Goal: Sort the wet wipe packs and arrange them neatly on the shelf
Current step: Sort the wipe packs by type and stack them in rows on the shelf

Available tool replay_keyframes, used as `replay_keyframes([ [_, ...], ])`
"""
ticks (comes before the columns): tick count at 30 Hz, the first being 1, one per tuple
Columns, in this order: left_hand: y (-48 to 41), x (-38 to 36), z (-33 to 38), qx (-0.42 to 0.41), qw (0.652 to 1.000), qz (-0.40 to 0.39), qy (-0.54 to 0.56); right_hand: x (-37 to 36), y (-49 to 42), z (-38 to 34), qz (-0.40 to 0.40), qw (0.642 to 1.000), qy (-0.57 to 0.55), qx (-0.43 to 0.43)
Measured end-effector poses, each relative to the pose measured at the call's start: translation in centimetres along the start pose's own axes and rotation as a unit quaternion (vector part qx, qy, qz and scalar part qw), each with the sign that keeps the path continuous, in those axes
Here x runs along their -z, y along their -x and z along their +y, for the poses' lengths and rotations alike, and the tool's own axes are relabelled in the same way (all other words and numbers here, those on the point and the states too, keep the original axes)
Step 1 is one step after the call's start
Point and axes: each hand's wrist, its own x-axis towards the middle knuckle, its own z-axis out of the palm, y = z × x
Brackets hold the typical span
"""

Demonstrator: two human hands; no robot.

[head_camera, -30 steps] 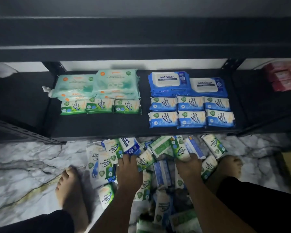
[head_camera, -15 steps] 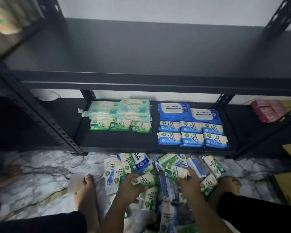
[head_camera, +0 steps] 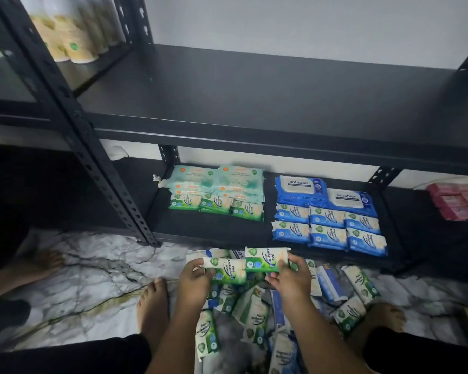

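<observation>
My left hand (head_camera: 193, 279) grips a small green wipe pack (head_camera: 227, 269), and my right hand (head_camera: 291, 276) grips another green wipe pack (head_camera: 265, 259). Both packs are lifted above the loose pile of green and blue packs (head_camera: 254, 314) on the floor. On the bottom shelf (head_camera: 219, 228) a row of three small green packs (head_camera: 216, 205) lies in front of large pale green packs (head_camera: 216, 179). To the right, several small blue packs (head_camera: 328, 228) lie in two rows before two large blue packs (head_camera: 324, 191).
A black slotted upright (head_camera: 100, 163) stands left of the packs. The shelf above (head_camera: 254, 93) is bare. Pink packs (head_camera: 457, 201) sit at the far right of the bottom shelf, yellow-white bottles (head_camera: 65, 31) at upper left. My bare feet (head_camera: 153, 306) flank the pile on the marble floor.
Both hands have risen out of the pile, each lifting a green pack toward the shelf. My view has tilted up and shifted, showing the upper shelf.
</observation>
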Motion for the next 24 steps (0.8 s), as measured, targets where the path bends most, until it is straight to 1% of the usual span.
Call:
replay_keyframes([
  [3,-0.8,0.2,1.3,-0.020,0.999,0.037,0.002,-2.3,-0.5,-0.7,-0.008,1.000,-0.019,-0.016],
  [8,-4.5,0.0,4.8,-0.074,0.990,0.119,-0.017,-6.4,-2.6,-1.7,-0.011,0.999,-0.044,-0.016],
  [14,-13.3,0.8,9.9,-0.122,0.977,0.175,-0.012,-11.6,-7.7,-2.2,-0.006,0.997,-0.066,-0.029],
  [17,-18.2,1.4,11.6,-0.125,0.965,0.225,-0.048,-13.8,-10.7,-1.9,0.005,0.997,-0.071,-0.029],
  [19,-20.9,1.8,12.1,-0.117,0.959,0.252,-0.048,-14.9,-12.5,-1.7,0.012,0.997,-0.075,-0.026],
  [21,-23.0,1.9,12.1,-0.106,0.957,0.267,-0.044,-15.7,-14.0,-1.6,0.020,0.996,-0.083,-0.020],
  [24,-25.5,1.8,11.5,-0.096,0.954,0.272,-0.076,-16.1,-15.7,-1.4,0.030,0.995,-0.098,-0.016],
])
